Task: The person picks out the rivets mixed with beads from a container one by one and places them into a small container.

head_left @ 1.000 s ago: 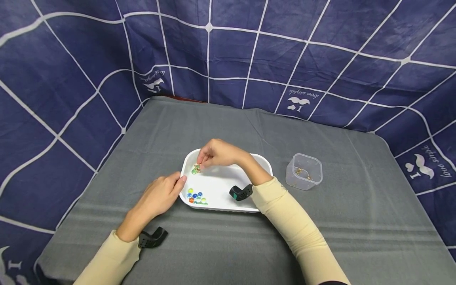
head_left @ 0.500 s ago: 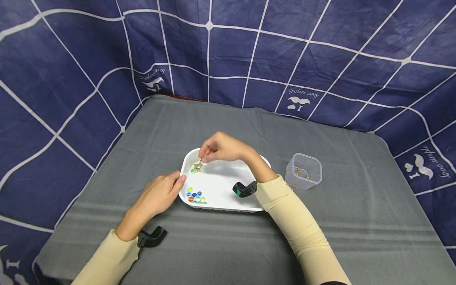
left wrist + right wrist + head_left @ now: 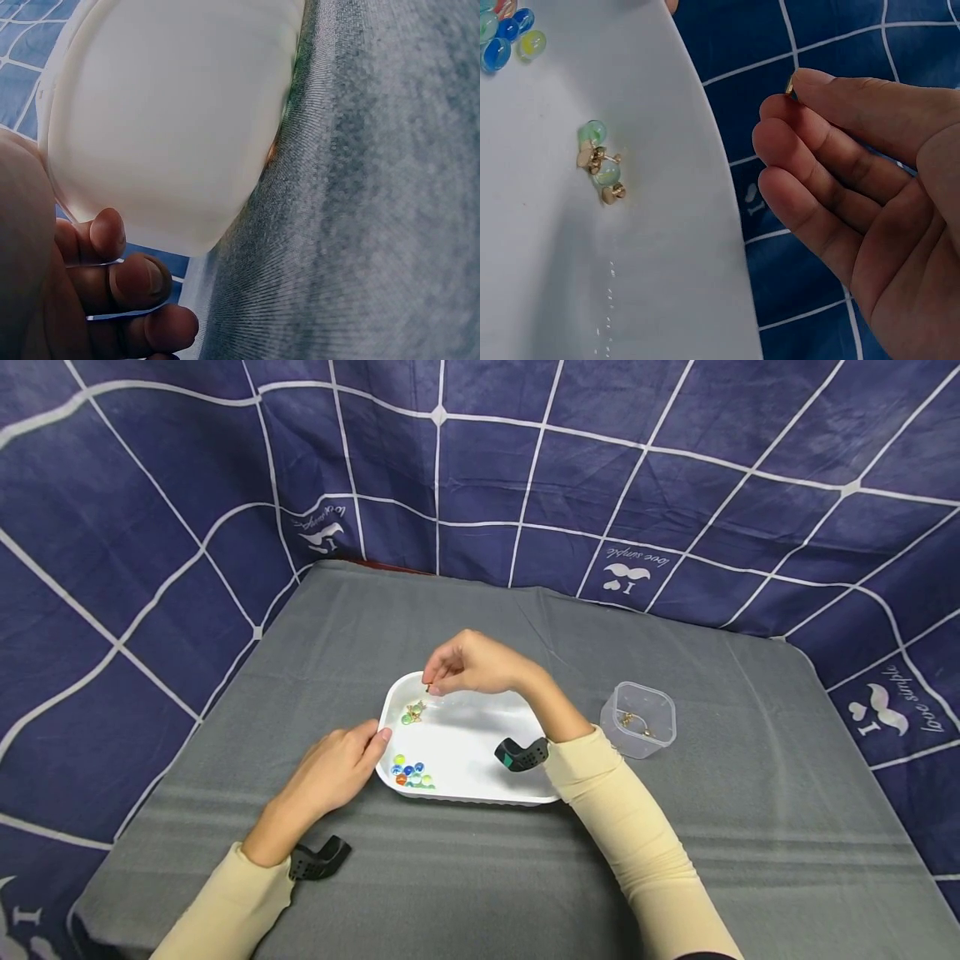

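Note:
In the head view my left hand (image 3: pixel 337 770) holds the left end of a white tray (image 3: pixel 480 768), thumb at the rim. The left wrist view shows curled fingers (image 3: pixel 139 281) beside the tray's outer wall. My right hand (image 3: pixel 480 665) is above the tray's far left part. Its thumb and index finger pinch a small gold push pin (image 3: pixel 790 85), mostly hidden by the fingertips. On the tray below lie several gold push pins (image 3: pixel 613 193) bunched with green glass marbles (image 3: pixel 594 131). More glass marbles (image 3: pixel 409 771), blue, yellow, orange and clear, sit in the near left corner.
A clear plastic box (image 3: pixel 639 720) with a few small gold pieces stands right of the tray. Grey cloth (image 3: pixel 712 827) covers the table. Blue curtain (image 3: pixel 480 468) with white lines hangs behind and at the sides.
My right hand has lifted away from the bunch of pins and marbles, up and slightly right, with a gold push pin between its fingertips. The left hand stays on the tray.

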`<action>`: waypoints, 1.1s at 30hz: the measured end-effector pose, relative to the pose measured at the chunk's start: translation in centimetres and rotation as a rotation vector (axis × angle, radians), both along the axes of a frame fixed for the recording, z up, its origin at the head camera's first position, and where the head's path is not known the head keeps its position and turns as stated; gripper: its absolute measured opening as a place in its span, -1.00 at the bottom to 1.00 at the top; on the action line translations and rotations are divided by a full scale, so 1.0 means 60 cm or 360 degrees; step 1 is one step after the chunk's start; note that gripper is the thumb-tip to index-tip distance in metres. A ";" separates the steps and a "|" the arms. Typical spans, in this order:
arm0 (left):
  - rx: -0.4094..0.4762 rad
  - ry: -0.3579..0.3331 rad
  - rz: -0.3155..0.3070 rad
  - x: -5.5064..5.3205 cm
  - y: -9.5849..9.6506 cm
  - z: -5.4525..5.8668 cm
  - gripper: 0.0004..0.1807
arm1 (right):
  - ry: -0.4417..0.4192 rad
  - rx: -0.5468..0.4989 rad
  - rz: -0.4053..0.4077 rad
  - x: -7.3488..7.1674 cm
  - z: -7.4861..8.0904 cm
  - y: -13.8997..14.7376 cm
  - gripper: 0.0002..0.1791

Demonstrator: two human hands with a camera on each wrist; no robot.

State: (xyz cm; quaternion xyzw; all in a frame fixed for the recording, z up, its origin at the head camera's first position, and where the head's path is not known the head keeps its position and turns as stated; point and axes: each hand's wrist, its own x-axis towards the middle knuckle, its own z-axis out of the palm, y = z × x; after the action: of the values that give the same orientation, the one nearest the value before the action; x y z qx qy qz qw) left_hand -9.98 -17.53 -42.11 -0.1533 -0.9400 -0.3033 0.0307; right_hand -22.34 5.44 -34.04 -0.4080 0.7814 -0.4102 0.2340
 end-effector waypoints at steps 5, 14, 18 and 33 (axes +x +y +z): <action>0.0003 -0.0004 0.0003 0.000 0.001 0.000 -0.69 | 0.0022 0.0008 -0.0033 0.003 0.009 0.012 -0.89; -0.0002 -0.0021 0.0017 0.001 0.000 0.000 -0.68 | 0.0025 0.0026 -0.0084 0.001 0.007 0.035 -0.90; 0.0004 -0.0003 0.0010 0.001 0.000 -0.001 -0.68 | 0.0037 0.0033 -0.0108 0.002 0.007 0.046 -0.91; 0.0000 0.0033 0.0004 0.003 0.001 -0.002 -0.68 | 0.0012 -0.0046 -0.0216 0.011 -0.003 0.089 -0.90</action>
State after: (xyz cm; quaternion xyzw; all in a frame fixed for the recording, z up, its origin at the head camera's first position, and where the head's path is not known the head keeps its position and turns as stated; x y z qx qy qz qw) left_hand -9.83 -17.47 -42.26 -0.1552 -0.9398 -0.3018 0.0408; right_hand -21.70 10.76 -34.24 -0.3590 0.8021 -0.4348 0.1968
